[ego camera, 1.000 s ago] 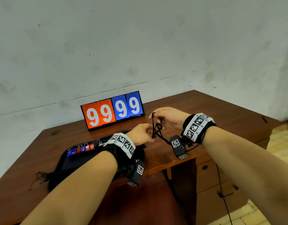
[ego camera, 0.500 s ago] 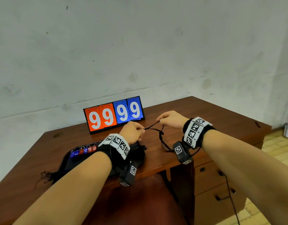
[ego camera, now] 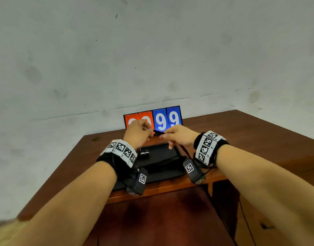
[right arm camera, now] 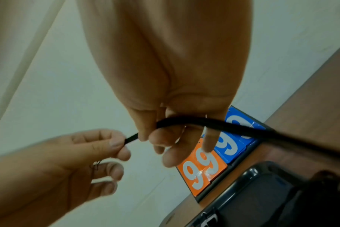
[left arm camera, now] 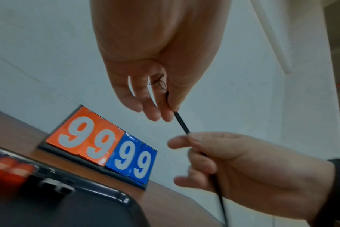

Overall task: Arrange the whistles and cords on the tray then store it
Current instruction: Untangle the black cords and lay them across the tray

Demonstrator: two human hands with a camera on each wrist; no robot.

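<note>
A thin black cord (ego camera: 159,133) runs taut between my two hands, above the far edge of the black tray (ego camera: 177,153). My left hand (ego camera: 138,134) pinches one end of the cord (left arm camera: 181,122) between thumb and fingertips. My right hand (ego camera: 179,134) pinches the cord (right arm camera: 204,122) a short way along, and the rest trails down past its wrist. On the tray, red and blue whistles (left arm camera: 8,169) show blurred at the left end, and a small dark clip-like piece (ego camera: 143,153) lies near my left wrist. More dark cords lie heaped on the tray's near side.
A flip scoreboard (ego camera: 167,118) showing 99 on orange and 99 on blue stands at the back of the brown wooden desk (ego camera: 259,135), just behind my hands. A grey wall rises behind it. Drawers with dark handles (ego camera: 267,226) sit under the desk at the right.
Both hands moved left and away from me, from right of the tray to above its far edge, and came closer together. The looped cord is now pulled straight and short between them.
</note>
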